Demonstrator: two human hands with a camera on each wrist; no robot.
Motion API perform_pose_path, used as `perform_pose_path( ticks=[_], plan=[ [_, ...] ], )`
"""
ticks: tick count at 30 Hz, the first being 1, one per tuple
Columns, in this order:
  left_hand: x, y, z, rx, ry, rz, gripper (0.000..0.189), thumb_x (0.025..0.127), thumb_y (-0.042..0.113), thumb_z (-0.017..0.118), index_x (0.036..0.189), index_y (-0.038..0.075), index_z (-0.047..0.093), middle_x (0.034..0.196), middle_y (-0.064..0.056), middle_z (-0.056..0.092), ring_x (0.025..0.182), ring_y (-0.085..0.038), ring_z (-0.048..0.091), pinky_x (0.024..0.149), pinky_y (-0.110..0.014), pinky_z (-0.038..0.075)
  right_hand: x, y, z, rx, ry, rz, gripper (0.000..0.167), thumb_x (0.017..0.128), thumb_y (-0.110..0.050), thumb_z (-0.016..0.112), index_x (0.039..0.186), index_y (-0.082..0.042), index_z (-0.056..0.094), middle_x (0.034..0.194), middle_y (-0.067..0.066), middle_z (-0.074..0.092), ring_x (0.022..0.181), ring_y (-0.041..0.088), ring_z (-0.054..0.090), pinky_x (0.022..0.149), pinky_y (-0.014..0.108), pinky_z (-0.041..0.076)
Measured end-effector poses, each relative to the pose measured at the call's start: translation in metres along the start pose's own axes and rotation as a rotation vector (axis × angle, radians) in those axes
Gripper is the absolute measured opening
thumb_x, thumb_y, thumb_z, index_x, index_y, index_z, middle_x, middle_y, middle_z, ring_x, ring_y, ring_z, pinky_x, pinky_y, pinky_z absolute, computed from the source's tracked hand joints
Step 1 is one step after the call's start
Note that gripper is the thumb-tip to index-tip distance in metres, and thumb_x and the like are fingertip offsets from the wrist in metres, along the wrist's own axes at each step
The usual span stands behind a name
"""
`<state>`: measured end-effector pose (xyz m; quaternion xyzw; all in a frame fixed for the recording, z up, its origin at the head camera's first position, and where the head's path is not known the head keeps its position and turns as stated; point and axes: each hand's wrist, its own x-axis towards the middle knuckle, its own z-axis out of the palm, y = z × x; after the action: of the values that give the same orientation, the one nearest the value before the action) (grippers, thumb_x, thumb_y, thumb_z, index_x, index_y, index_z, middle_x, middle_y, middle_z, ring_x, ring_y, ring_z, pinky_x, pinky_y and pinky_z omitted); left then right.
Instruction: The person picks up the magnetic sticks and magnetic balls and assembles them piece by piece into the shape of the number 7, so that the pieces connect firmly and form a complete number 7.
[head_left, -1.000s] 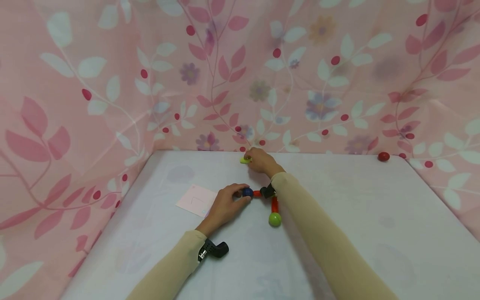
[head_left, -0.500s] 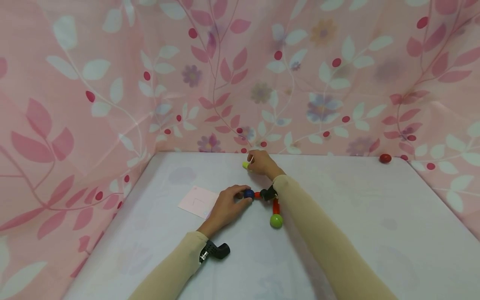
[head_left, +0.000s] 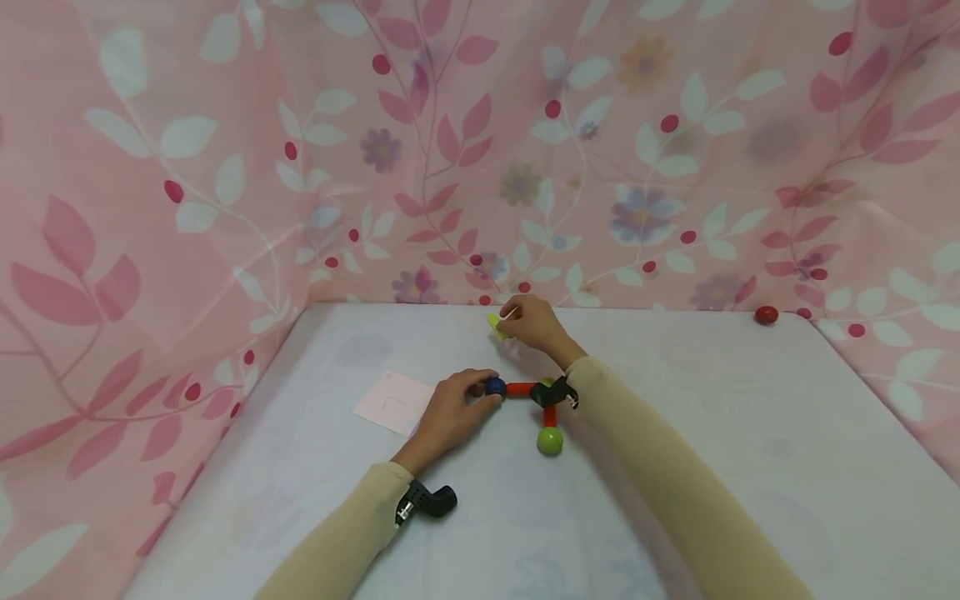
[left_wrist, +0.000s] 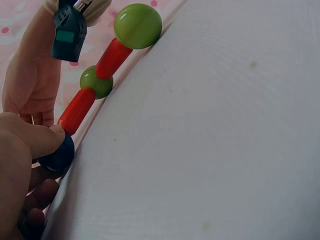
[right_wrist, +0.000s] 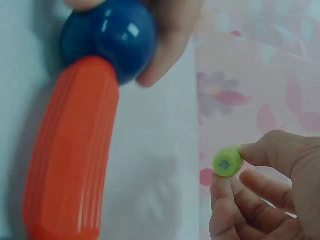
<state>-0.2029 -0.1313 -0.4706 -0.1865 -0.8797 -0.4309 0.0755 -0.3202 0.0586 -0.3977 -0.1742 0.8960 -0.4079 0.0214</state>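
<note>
My left hand (head_left: 450, 412) grips a blue ball (head_left: 496, 386) between thumb and fingers, close on the table. A red rod (left_wrist: 77, 111) joins that ball to a green ball (left_wrist: 96, 81). From there a second red rod (left_wrist: 114, 58) leads to another green ball (head_left: 550, 441), so the chain bends at the middle. Farther back, my right hand (head_left: 536, 325) pinches a short yellow-green rod (right_wrist: 227, 162) between thumb and fingertips. The rod's round grey end faces the right wrist camera. In the head view, the right wrist's camera partly covers the middle green ball.
A pale pink square card (head_left: 392, 403) lies on the white table (head_left: 712, 450) left of my left hand. At the far right edge is a dark red oval object (head_left: 766, 315). A pink floral cloth (head_left: 637, 150) hangs behind the table.
My right hand has shifted slightly right, and the yellow-green rod has turned from lying level to tilted. More of the near red rod shows. The left hand stays on the blue ball.
</note>
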Motion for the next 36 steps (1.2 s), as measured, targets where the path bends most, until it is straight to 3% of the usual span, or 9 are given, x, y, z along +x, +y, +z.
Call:
perform_pose_path(
  ticks=[8, 14, 19, 31, 36],
  plan=[
    [0.001, 0.0, 0.0, -0.003, -0.006, 0.001, 0.036, 0.096, 0.022, 0.078, 0.13, 0.014, 0.073, 0.12, 0.001, 0.071, 0.106, -0.018, 0.065, 0.094, -0.042, 0.05, -0.015, -0.001, -0.005, 0.092, 0.046, 0.035, 0.025, 0.094, -0.019, 0.074, 0.113, -0.002, 0.071, 0.096, 0.01, 0.075, 0.085, 0.033, 0.071, 0.07, 0.036, 0.055],
    [0.003, -0.002, 0.001, 0.006, -0.004, 0.014, 0.035, 0.095, 0.022, 0.079, 0.129, 0.014, 0.073, 0.119, 0.001, 0.071, 0.107, -0.018, 0.065, 0.096, -0.042, 0.05, -0.031, -0.006, -0.008, 0.11, 0.062, 0.007, 0.024, 0.093, -0.018, 0.076, 0.111, -0.003, 0.071, 0.089, 0.007, 0.075, 0.08, 0.028, 0.069, 0.068, 0.035, 0.052],
    [0.002, -0.001, 0.001, 0.005, -0.009, -0.001, 0.035, 0.095, 0.022, 0.079, 0.129, 0.015, 0.073, 0.12, 0.001, 0.071, 0.107, -0.018, 0.065, 0.096, -0.042, 0.05, -0.042, -0.009, -0.01, 0.137, 0.077, -0.019, 0.022, 0.094, -0.018, 0.076, 0.111, -0.004, 0.072, 0.087, 0.005, 0.075, 0.082, 0.035, 0.07, 0.067, 0.035, 0.05],
    [0.003, -0.003, 0.002, 0.0, 0.0, -0.017, 0.035, 0.095, 0.021, 0.079, 0.129, 0.017, 0.073, 0.118, 0.002, 0.071, 0.105, -0.015, 0.065, 0.094, -0.041, 0.05, -0.073, -0.013, -0.01, 0.264, 0.092, -0.077, 0.02, 0.095, -0.015, 0.075, 0.11, -0.003, 0.07, 0.091, 0.005, 0.074, 0.088, 0.043, 0.069, 0.075, 0.039, 0.054],
    [0.002, -0.002, 0.001, -0.005, -0.003, -0.023, 0.037, 0.096, 0.022, 0.079, 0.132, 0.016, 0.072, 0.122, 0.001, 0.07, 0.107, -0.016, 0.064, 0.095, -0.041, 0.05, -0.081, -0.012, -0.01, 0.312, 0.087, -0.078, 0.018, 0.096, -0.013, 0.075, 0.11, -0.002, 0.07, 0.092, 0.008, 0.074, 0.089, 0.046, 0.069, 0.079, 0.05, 0.056]
  ],
)
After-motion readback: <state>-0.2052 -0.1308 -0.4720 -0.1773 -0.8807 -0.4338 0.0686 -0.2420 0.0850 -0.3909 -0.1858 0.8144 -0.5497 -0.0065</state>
